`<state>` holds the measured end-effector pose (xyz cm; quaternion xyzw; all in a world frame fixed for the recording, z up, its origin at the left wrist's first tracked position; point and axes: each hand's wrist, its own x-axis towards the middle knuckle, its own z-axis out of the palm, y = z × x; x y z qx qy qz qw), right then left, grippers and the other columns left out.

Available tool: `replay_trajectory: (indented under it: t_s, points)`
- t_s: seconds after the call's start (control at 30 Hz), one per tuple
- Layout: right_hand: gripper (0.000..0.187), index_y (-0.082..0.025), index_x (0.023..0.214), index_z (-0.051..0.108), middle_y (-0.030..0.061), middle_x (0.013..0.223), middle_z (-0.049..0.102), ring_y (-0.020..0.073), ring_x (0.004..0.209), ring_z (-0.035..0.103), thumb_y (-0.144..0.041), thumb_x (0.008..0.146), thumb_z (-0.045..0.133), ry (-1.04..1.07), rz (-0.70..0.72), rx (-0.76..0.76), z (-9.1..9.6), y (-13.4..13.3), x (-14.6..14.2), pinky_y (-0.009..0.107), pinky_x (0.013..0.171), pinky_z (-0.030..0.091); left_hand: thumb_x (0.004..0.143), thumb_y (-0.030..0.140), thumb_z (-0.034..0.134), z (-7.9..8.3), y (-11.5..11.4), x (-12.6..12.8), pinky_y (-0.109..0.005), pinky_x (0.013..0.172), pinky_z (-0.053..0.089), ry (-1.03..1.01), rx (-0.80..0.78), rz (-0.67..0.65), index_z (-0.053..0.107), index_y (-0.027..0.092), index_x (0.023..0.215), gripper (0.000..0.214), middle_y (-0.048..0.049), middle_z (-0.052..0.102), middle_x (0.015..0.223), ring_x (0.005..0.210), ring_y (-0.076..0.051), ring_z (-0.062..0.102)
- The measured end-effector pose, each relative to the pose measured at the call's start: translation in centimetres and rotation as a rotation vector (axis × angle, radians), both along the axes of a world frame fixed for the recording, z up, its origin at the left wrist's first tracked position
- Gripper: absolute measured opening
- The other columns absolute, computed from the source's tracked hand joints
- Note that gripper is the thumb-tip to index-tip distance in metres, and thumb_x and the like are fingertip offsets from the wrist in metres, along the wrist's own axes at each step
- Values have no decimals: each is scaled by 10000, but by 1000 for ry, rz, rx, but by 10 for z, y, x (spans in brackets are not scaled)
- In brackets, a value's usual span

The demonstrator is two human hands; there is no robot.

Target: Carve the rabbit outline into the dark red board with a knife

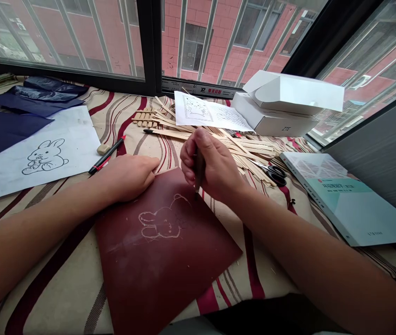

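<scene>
A dark red board (156, 274) lies askew on the striped cloth, with a rabbit outline (164, 222) cut in pale lines on its upper part. My right hand (211, 165) is closed around a slim dark carving tool (198, 179), held nearly upright. The tool's tip is at the board's upper right edge, beside the end of the pale outline. My left hand (133, 174) rests on the board's upper left edge with its fingers curled together, holding it there; the fingertips are mostly hidden. Tiny pale crumbs are scattered over the board.
At left, a paper with a rabbit drawing (46, 157) lies partly under dark blue sheets (5, 130). A pen (107, 156) and an eraser (103, 149) are nearby. Wooden strips (250, 149), scissors (276, 174), a white box (281, 118) and a book (351, 200) lie behind and right.
</scene>
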<state>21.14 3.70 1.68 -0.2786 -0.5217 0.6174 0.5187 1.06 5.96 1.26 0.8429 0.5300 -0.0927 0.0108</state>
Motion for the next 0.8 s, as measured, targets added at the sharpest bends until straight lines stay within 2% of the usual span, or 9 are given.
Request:
replay_trajectory:
  t_s: [0.07, 0.13, 0.27, 0.43, 0.6, 0.8]
  points:
    - [493, -221, 751, 491, -71, 634, 420, 52, 444, 349, -573, 1066, 632, 94, -52, -3, -3, 0, -11, 218, 415, 257, 950, 323, 397, 0, 0, 0, -402, 687, 375, -11, -6, 12, 621, 244, 918, 241, -119, 767, 946, 852, -338, 718]
    - [484, -219, 731, 451, -85, 605, 345, 45, 438, 258, -490, 1105, 596, 135, -92, -22, -4, 2, -20, 219, 425, 193, 953, 339, 389, -1, 0, -1, -406, 681, 357, -17, -10, 19, 614, 249, 903, 248, -119, 754, 921, 835, -341, 707]
    - [480, -215, 712, 425, -90, 586, 317, 39, 437, 232, -398, 1131, 570, 127, -99, -63, -3, 4, -26, 212, 427, 171, 957, 356, 361, -2, 0, -4, -408, 669, 335, -23, -10, 16, 593, 255, 891, 262, -121, 746, 934, 844, -339, 697]
    - [517, -223, 716, 413, -90, 590, 327, 44, 448, 241, -518, 1085, 623, 68, -75, -88, -1, 4, -25, 203, 417, 192, 956, 361, 345, -3, 0, -4, -418, 662, 334, -24, -6, 12, 581, 252, 889, 269, -134, 739, 910, 817, -336, 682]
    - [530, -222, 687, 405, -87, 594, 323, 46, 464, 241, -481, 1059, 680, 77, -12, -47, -2, 4, -29, 190, 416, 233, 929, 343, 382, -3, 0, -3, -414, 679, 359, -43, -34, 31, 608, 252, 906, 245, -128, 757, 936, 826, -322, 688]
    - [562, -228, 677, 315, -96, 561, 226, 50, 451, 121, -490, 1144, 488, 71, 186, -161, -4, 13, -25, 172, 407, 132, 920, 391, 375, -4, 1, -3, -411, 718, 393, -81, -47, 44, 634, 262, 932, 290, -124, 781, 1031, 910, -345, 709]
